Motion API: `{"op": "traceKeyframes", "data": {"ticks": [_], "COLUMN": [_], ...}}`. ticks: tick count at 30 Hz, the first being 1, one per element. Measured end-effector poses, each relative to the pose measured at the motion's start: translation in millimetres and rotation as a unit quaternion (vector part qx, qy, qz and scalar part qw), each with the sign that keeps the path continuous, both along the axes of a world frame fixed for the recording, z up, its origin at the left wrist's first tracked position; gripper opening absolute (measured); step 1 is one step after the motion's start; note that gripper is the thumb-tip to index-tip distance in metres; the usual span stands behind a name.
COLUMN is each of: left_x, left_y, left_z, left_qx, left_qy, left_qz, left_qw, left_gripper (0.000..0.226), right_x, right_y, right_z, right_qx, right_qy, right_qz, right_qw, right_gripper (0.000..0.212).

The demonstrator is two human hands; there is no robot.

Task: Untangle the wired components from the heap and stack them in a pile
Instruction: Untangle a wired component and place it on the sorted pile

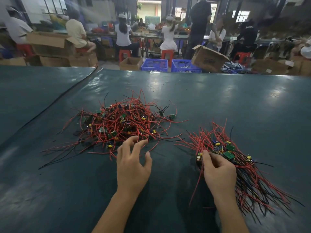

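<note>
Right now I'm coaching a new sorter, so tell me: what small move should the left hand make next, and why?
Probably bring the left hand down on the near edge of the heap and pinch one loose red wire. Its fingers are spread and hold nothing, right at the tangle's edge, while the right hand grips the boards of the sorted pile.
</note>
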State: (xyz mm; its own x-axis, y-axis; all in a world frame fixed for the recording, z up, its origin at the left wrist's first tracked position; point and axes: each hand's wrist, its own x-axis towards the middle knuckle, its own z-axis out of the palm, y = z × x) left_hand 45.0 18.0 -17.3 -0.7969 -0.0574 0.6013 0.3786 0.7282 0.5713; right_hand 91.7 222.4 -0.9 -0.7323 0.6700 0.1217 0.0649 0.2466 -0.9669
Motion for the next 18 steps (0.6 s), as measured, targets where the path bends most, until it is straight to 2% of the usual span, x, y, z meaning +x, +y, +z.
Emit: {"op": "traceKeyframes", "data": {"ticks": [3, 5, 7, 11, 15, 18], "left_x": [-4.6, -5.9, -6.8, -7.7, -7.0, -4.4], "left_y": [-5.1, -6.2, -5.6, -4.8, -5.9, -4.3], "left_z": [-4.6, -6.3, -7.8, -5.9, -1.1, 0.6], "left_qx": [-0.032, -0.037, -0.037, -0.003, 0.11, 0.093], "left_qy": [-0.075, -0.132, -0.147, -0.149, -0.141, -0.119], "left_qz": [0.004, -0.016, -0.023, -0.025, -0.036, -0.055], "left_qw": [0.997, 0.99, 0.988, 0.989, 0.983, 0.987], "left_gripper": [0.044, 0.043, 0.04, 0.041, 0.04, 0.042], "right_x": [3.7, 5.4, 5.9, 4.2, 2.2, 1.3], "right_y": [2.4, -1.8, -7.2, -24.4, -45.4, -54.0], "right_z": [-0.4, 2.1, 5.2, 6.6, -6.3, -12.8], "right_qx": [0.161, 0.206, 0.225, 0.183, 0.12, 0.111], "right_qy": [-0.066, -0.086, -0.061, 0.055, 0.041, 0.033], "right_qz": [-0.031, -0.049, -0.059, 0.017, 0.127, 0.159], "right_qw": [0.984, 0.974, 0.971, 0.981, 0.984, 0.981], "right_gripper": [0.025, 0.03, 0.033, 0.019, 0.016, 0.016]}}
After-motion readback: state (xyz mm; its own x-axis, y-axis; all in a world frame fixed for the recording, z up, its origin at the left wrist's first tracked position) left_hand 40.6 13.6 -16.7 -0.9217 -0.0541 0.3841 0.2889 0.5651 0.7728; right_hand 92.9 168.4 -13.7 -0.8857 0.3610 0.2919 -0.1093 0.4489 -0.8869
